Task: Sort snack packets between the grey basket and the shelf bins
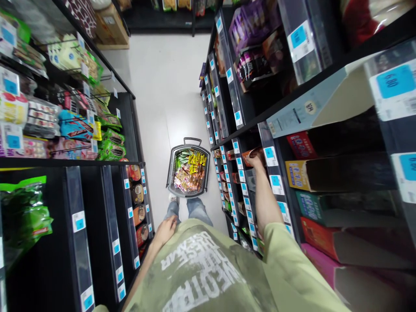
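Shadow and the edge of the black shelf unit (260, 118) hide the right hand's (258, 160) fingertips, so whether they close on the orange-brown package (248, 157) just beside them cannot be told. The left hand (167, 229) lies against the shirt hem (186, 224), palm hidden and its grip unreadable; the shopping basket (190, 146) stands on the floor, well apart from the package.

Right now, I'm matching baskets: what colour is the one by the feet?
The basket is dark grey, best seen in the head view.

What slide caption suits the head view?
Right hand at a stocked shelf, left hand by the shirt, basket of packets ahead.
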Motion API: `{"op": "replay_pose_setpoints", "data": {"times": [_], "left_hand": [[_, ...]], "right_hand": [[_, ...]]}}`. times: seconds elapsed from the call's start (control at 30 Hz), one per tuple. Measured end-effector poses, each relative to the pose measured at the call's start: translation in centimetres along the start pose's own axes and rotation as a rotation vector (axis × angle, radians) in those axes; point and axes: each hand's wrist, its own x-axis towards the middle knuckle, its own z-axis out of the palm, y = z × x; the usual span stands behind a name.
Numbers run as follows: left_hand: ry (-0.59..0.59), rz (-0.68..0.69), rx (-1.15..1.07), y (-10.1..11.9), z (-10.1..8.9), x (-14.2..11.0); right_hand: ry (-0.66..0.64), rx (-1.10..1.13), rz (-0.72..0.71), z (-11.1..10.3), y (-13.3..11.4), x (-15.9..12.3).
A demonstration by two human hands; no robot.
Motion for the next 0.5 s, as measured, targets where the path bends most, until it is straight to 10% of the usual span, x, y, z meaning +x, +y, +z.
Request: {"op": "replay_pose_setpoints", "data": {"times": [0.27, 0.5], "left_hand": [[0.006, -0.01, -0.021, -1.1, 0.3, -0.1], [-0.028, -0.071, -0.101, -2.4, 1.0, 0.1]], "right_hand": [[0.032, -0.05, 0.056, -1.0, -1.8, -3.5], [0.35, -0.065, -0.28, 2.6, -4.4, -13.5]]}}
